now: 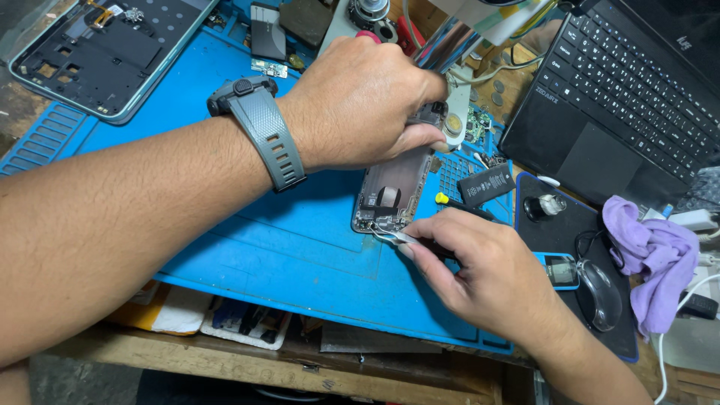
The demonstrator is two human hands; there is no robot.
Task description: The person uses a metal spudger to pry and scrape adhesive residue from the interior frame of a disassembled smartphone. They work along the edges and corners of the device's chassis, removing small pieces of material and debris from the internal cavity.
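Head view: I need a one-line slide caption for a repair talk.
Left hand steadies an opened phone on a blue mat while the right hand works metal tweezers at its lower edge.

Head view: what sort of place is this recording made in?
Most likely a phone or electronics repair bench. An opened phone lies on a blue work mat, steadied by the left hand while the right hand works tweezers at its lower end. A second stripped device frame and a laptop sit nearby.
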